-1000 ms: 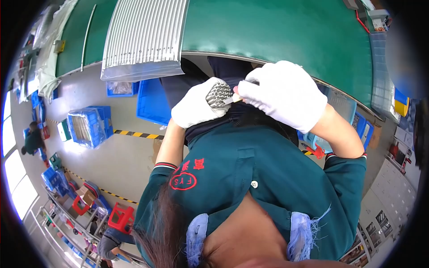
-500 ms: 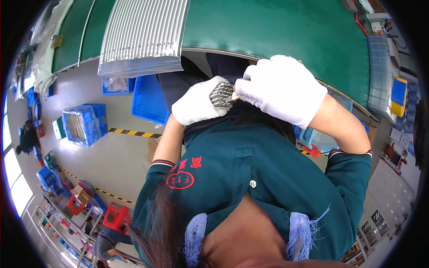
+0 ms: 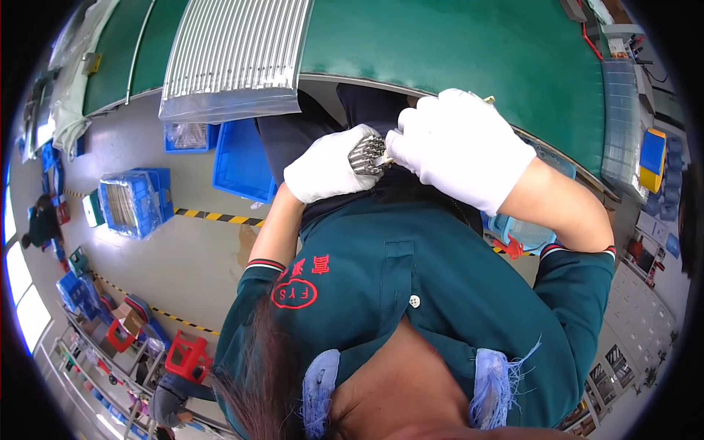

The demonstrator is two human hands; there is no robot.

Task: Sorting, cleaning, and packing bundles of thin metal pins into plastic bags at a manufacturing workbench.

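In front of my waist, my white-gloved left hand (image 3: 321,169) is closed round a bundle of thin metal rods (image 3: 364,155). Their ends stick out of the fist toward the right. My right hand (image 3: 466,150), gloved in white too, is closed close beside those ends. At its fingertips is a small pale piece (image 3: 384,159) that touches or nearly touches the rods; its kind is too small to tell. A yellowish bit (image 3: 490,99) shows just beyond the right hand's far side, and I cannot tell whether that hand holds it.
Ahead lies a green-topped table (image 3: 440,44) with a row of silver tubes (image 3: 235,51) on plastic film overhanging its near edge. Blue bins (image 3: 242,165) stand on the floor at left, with a wrapped blue crate (image 3: 132,205) farther off. A red stool (image 3: 188,357) and people are behind left.
The right hand has shifted slightly at the rod ends, and the pale piece there looks turned. The left hand keeps its grip on the bundle. The view has moved a little.
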